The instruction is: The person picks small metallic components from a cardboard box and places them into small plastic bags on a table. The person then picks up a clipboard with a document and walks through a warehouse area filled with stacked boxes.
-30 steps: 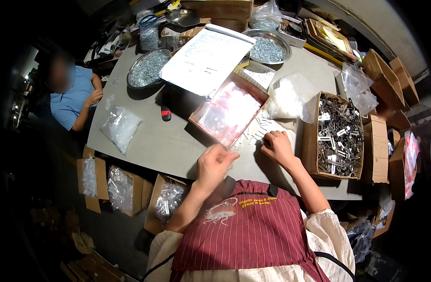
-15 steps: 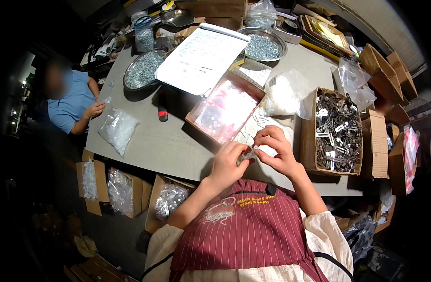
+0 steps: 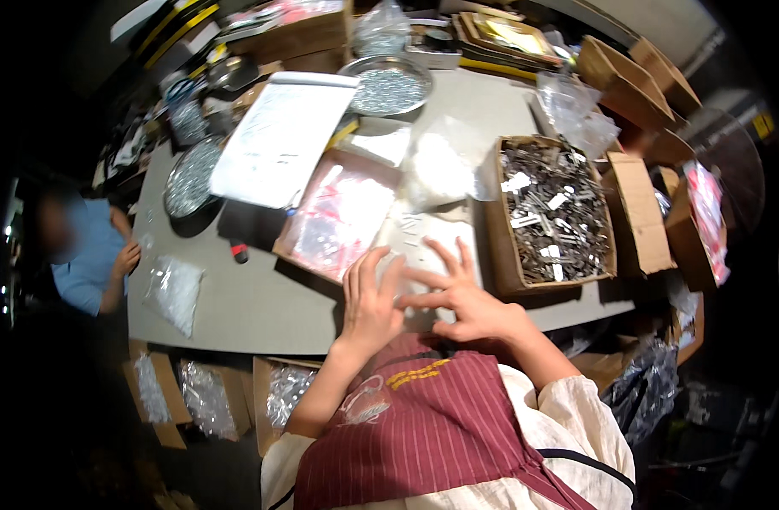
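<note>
My left hand (image 3: 372, 296) is low over the near edge of the table, fingers stretched forward beside the box of small clear bags (image 3: 338, 212) with red edges. My right hand (image 3: 461, 297) is just to its right, fingers spread wide and their tips reaching toward the left hand. Neither hand shows anything held; the space under the palms is hidden. Just beyond the fingers, small pale strips (image 3: 410, 228) lie on a light sheet. Behind them slumps a clear bag of white pieces (image 3: 440, 170). To the right stands a cardboard box of dark metal clips (image 3: 555, 217).
A writing pad (image 3: 279, 144) lies tilted behind the bag box. Round metal pans of screws (image 3: 389, 89) stand farther back. At left are a red-and-black tool (image 3: 240, 252), a bag of white pieces (image 3: 175, 293) and a person in blue (image 3: 92, 255). Open cartons (image 3: 636, 212) crowd the right.
Both hands were pinching a small clear bag; now their fingers have come apart and spread. The whole view has swung, so the table things sit farther left.
</note>
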### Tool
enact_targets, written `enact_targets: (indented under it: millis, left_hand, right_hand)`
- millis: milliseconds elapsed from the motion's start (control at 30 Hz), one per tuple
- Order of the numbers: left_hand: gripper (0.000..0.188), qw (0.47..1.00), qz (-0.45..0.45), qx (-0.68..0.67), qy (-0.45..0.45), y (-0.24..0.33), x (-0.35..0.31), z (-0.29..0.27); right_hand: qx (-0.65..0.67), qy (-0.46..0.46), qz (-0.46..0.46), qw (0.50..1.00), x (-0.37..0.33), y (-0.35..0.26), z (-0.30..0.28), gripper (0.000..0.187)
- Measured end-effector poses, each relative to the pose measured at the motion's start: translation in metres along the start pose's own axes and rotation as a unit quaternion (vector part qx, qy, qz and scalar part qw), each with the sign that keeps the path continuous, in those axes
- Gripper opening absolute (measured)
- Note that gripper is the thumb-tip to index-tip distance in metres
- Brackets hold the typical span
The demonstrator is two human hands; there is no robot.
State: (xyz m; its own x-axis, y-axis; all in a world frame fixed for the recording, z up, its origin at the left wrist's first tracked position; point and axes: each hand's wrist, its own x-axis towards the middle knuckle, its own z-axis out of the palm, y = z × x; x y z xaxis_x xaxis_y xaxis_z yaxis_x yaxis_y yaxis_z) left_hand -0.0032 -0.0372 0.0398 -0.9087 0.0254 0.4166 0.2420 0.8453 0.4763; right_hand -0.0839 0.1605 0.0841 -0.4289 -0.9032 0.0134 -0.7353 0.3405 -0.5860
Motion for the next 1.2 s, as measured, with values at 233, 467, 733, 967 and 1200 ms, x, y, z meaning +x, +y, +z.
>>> enact_targets:
  millis: [233,467,733,967,1200]
  left_hand:
    - [0.025,0.988,-0.065,-0.132,-0.037,-0.003,-0.007,0.037]
    - [0.024,0.977,-0.114,-0.173,-0.059,0.0,-0.007,0.035]
    - [0.023,0.977,-0.147,-0.152,-0.038,-0.009,-0.015,0.034]
    - [0.022,0.951,-0.233,-0.197,-0.054,-0.025,-0.034,0.036]
    - [0.02,0.941,-0.221,-0.238,-0.091,-0.014,-0.026,0.041]
  right_hand:
    - [0.002,0.244,0.017,0.97,-0.03,0.061,-0.016,0.031]
    - [-0.246,0.218,0.309,0.892,-0.056,0.177,-0.076,0.02]
    - [-0.384,0.244,0.242,0.857,-0.056,0.202,-0.08,0.02]
    - [-0.176,0.365,0.214,0.889,-0.1,0.179,-0.114,0.013]
    - [-0.072,0.274,0.204,0.937,-0.105,0.168,-0.102,0.012]
